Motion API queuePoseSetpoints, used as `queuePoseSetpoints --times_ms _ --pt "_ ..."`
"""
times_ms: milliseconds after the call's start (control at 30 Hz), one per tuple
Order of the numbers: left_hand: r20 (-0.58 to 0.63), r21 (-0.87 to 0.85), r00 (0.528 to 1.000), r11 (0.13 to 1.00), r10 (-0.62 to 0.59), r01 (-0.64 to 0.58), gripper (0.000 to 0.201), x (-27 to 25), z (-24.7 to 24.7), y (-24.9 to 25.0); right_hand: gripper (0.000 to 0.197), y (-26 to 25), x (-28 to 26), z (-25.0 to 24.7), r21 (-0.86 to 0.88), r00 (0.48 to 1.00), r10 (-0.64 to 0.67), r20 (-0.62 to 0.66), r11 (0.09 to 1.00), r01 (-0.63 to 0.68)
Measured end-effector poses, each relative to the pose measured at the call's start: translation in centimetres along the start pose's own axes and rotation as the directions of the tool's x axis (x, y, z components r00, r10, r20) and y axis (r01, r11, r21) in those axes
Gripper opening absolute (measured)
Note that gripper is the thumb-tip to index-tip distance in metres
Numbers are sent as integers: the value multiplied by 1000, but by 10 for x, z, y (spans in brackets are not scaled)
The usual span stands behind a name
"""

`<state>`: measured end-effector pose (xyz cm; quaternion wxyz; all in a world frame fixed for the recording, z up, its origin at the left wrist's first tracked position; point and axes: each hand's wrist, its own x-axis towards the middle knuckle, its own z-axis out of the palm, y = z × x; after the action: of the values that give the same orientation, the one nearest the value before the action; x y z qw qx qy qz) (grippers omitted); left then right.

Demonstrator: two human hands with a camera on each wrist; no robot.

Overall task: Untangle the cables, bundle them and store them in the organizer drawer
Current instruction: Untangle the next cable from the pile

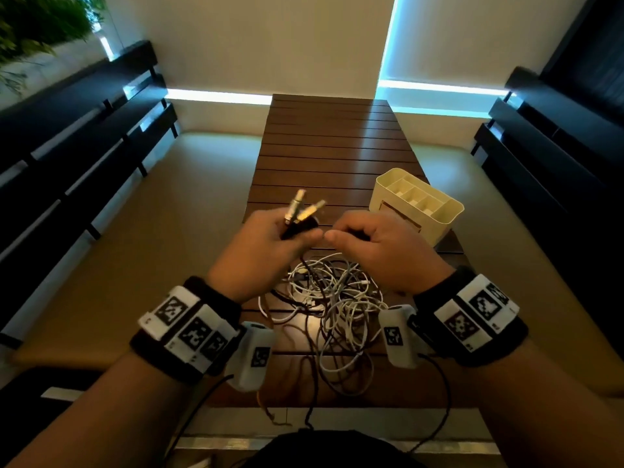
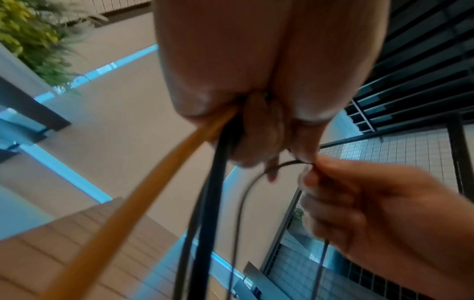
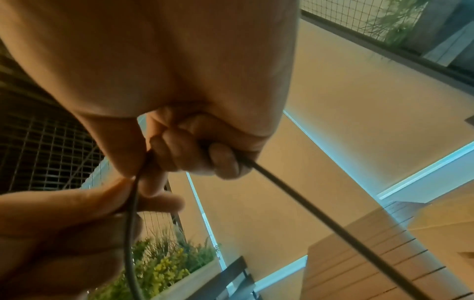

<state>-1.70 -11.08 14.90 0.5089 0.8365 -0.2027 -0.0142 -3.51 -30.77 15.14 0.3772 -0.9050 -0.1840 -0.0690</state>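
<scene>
above the tangle (image 1: pixel 332 298) (white and dark cables), both hands (image 1: pixel 266 243) (image 1: pixel 378 246) pinch one thin dark cable (image 3: pixel 320 215).

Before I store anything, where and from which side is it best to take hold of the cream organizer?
Probably grip the organizer by its near right rim, coming from above with the right hand: the top is open, its walls are upright, and that side faces the hand.
</scene>
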Motion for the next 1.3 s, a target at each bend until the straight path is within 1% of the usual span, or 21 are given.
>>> queuePoseSetpoints --times_ms 67,133,233,300,333,400,467,533,600,667,733,767,867,967,1033,1100,1133,1167,1200,1233,1300 --pt "77 -66 997 997 -32 37 27 0 2 1 12 -5 2 -3 50 998 -30 -63 998 33" --pt "74 -195 996 979 -41 54 26 0 -4 -1 12 0 1 -5 79 997 -9 -76 997 15" --pt "14 -440 996 894 -87 84 24 -2 -17 -3 19 23 -9 -1 95 991 127 -32 988 -124" --pt "-26 -544 993 835 -118 86 24 -1 -27 -7 20 41 -18 2 169 967 254 -4 954 -249" --pt "-31 -545 991 833 -131 94 25 0 -31 -9 19 46 -22 3 206 955 295 8 934 -290" --pt "1 -488 985 860 -170 149 28 0 -34 -16 18 45 -26 1 236 950 312 9 923 -305" --pt "79 -393 972 890 -220 233 33 -1 -29 -23 19 31 -26 -7 258 959 284 -5 927 -273" --pt "124 -367 961 888 -247 276 38 -2 -21 -28 19 14 -25 -17 310 972 235 -10 925 -221" --pt "119 -389 957 874 -264 290 38 1 -14 -32 16 3 -26 -22 269 980 200 1 944 -193" --pt "117 -370 954 879 -276 299 32 6 -9 -34 12 -1 -29 -21 181 981 193 17 964 -193" --pt "129 -340 952 890 -277 305 29 10 -4 -34 12 0 -35 -13 153 968 245 55 956 -250" --pt "135 -333 951 891 -278 308 28 11 -3 -34 12 0 -40 -10 150 957 273 100 947 -286" --pt "154 -348 952 888 -263 302 29 13 -3 -32 13 -7 -52 -7 193 900 281 333 914 -356" --pt "154 -392 955 871 -255 296 34 14 -3 -32 12 -14 -61 -13 204 802 247 543 888 -412" --pt "137 -439 957 850 -256 290 42 14 -2 -32 13 -15 -63 -17 84 703 254 664 909 -408" --pt "124 -471 963 840 -238 269 46 14 -2 -30 20 -12 -64 -14 -112 603 324 729 925 -362" --pt "117 -480 967 839 -227 255 45 14 -2 -29 27 -8 -64 -12 -220 587 383 714 918 -331" --pt "109 -485 970 840 -218 243 44 14 -2 -28 36 -2 -62 -8 -307 597 440 671 897 -318" --pt "101 -489 972 840 -212 234 42 13 -3 -27 43 3 -61 -4 -344 626 478 616 878 -332" --pt "95 -494 974 840 -205 225 41 13 -4 -26 46 8 -58 0 -329 670 487 561 873 -359" --pt "89 -505 977 836 -196 214 39 11 -4 -23 47 14 -53 9 -213 763 445 468 895 -391"
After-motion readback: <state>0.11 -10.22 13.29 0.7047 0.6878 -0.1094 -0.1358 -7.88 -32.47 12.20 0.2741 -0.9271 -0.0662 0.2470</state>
